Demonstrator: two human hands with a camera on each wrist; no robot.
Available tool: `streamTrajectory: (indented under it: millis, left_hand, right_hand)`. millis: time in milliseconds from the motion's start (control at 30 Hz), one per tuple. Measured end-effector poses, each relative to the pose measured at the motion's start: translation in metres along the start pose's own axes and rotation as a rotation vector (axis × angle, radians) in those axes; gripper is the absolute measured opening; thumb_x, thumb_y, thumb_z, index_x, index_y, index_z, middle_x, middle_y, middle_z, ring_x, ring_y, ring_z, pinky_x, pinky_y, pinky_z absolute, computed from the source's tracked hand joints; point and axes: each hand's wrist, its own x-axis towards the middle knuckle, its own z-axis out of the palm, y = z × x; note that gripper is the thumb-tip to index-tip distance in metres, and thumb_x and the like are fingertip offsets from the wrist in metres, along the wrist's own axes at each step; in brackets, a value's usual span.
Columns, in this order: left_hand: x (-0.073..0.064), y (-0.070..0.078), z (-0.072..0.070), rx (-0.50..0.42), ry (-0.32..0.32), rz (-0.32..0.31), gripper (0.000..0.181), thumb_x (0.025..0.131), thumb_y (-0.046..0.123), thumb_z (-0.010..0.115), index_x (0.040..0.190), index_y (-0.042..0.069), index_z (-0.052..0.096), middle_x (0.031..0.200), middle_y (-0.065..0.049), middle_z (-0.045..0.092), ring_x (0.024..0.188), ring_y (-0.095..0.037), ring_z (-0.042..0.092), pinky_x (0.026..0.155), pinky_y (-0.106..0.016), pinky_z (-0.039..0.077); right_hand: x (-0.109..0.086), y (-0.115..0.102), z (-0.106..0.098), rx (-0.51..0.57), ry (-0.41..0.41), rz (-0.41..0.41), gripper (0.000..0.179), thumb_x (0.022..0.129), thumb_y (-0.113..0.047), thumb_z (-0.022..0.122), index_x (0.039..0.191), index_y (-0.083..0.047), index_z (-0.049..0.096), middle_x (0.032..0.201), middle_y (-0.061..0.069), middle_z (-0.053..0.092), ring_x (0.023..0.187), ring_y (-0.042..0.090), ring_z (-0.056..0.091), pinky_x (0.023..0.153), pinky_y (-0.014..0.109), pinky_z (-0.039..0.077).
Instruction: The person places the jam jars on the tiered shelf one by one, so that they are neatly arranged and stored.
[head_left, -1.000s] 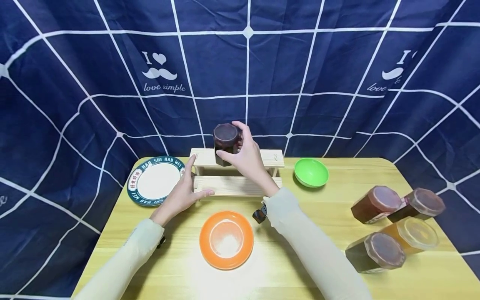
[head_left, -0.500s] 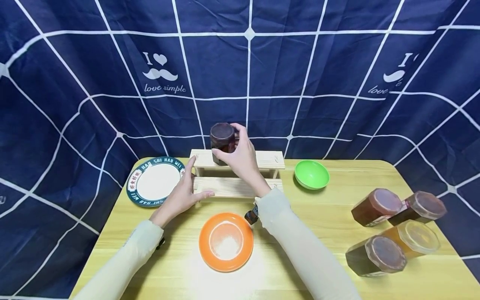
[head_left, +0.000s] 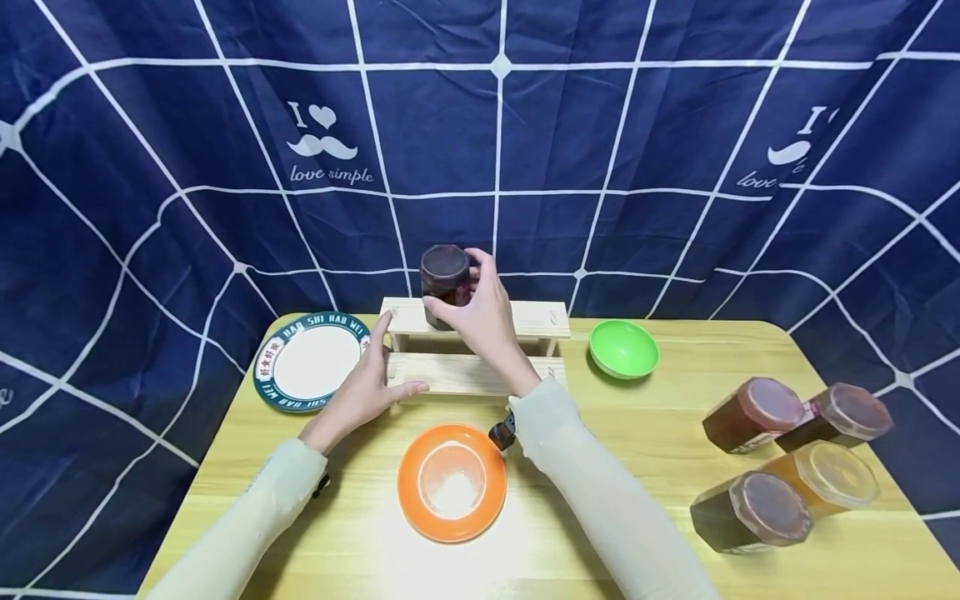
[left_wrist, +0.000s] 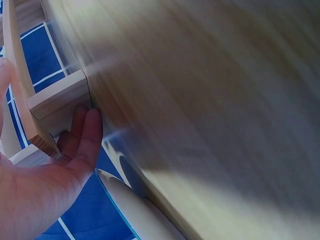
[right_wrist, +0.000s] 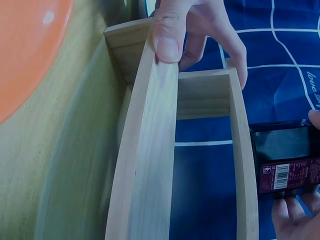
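Observation:
A dark jar with a faceted lid (head_left: pixel 445 262) stands upright at the left part of the upper shelf of a two-tier wooden rack (head_left: pixel 450 374). My right hand (head_left: pixel 487 312) grips this jar from its right side, thumb in front. In the right wrist view the jar (right_wrist: pixel 285 157) shows a purple label with a barcode, and its base meets the upper shelf. At the rack's left end, my left hand (head_left: pixel 367 379) holds the frame. Its thumb lies on the lower shelf in the right wrist view; its fingers (left_wrist: pixel 87 137) touch the side piece in the left wrist view.
A white plate with a green rim (head_left: pixel 288 387) lies left of the rack. An orange plate (head_left: pixel 487 500) is in front, a green bowl (head_left: pixel 624 350) to the right. Several jars (head_left: pixel 750 512) with red, dark and amber contents stand at the right. A blue curtain (head_left: pixel 600 150) hangs behind.
The right hand has shifted the jar slightly left and down onto the upper shelf, then stayed almost still. The left hand has kept its place on the rack.

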Motion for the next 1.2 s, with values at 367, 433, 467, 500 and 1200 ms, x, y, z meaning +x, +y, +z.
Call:
streamTrajectory:
  millis: [367,433,467,500,1200]
  left_hand:
    - [0.003,0.002,0.000,0.011,0.013,0.014,0.132,0.090,0.039,0.094,0.175,0.024,-0.005,0.174,-0.027,0.024,0.137,-0.047,0.053,0.112,-0.065,0.042]
    - [0.003,0.001,0.001,0.010,0.010,0.014,0.131,0.090,0.039,0.093,0.175,0.024,-0.005,0.174,-0.028,0.024,0.138,-0.046,0.052,0.113,-0.065,0.042]
    - [0.003,0.001,0.002,0.009,0.007,0.013,0.131,0.090,0.039,0.093,0.175,0.024,-0.005,0.174,-0.028,0.024,0.139,-0.046,0.051,0.113,-0.065,0.041]
    - [0.003,0.001,0.002,0.010,0.006,0.014,0.131,0.090,0.040,0.093,0.175,0.024,-0.005,0.174,-0.028,0.023,0.141,-0.047,0.050,0.114,-0.065,0.040]
    - [0.000,0.002,0.002,0.038,0.019,-0.019,0.133,0.088,0.043,0.094,0.176,0.026,-0.004,0.140,-0.030,0.055,0.117,-0.040,0.059,0.101,-0.061,0.049]
  right_hand:
    - [0.000,0.000,-0.002,0.050,-0.021,0.017,0.099,0.086,-0.031,0.096,0.162,-0.008,0.037,0.134,0.014,0.063,0.115,0.027,0.068,0.101,0.045,0.052]
    - [-0.001,0.001,-0.004,0.079,-0.043,0.018,0.102,0.086,-0.029,0.095,0.164,-0.006,0.034,0.137,0.016,0.061,0.118,0.029,0.066,0.103,0.046,0.051]
    - [-0.002,0.001,-0.005,0.092,-0.055,0.020,0.103,0.086,-0.027,0.095,0.165,-0.005,0.032,0.139,0.017,0.060,0.119,0.030,0.065,0.104,0.047,0.051]
    - [-0.003,0.002,-0.006,0.106,-0.066,0.023,0.104,0.087,-0.026,0.095,0.165,-0.005,0.030,0.140,0.017,0.059,0.121,0.031,0.064,0.105,0.048,0.050]
    - [-0.038,-0.007,-0.055,0.256,0.023,0.060,0.088,0.093,-0.017,0.088,0.162,-0.009,0.034,0.152,0.017,0.050,0.141,0.031,0.055,0.113,0.047,0.046]
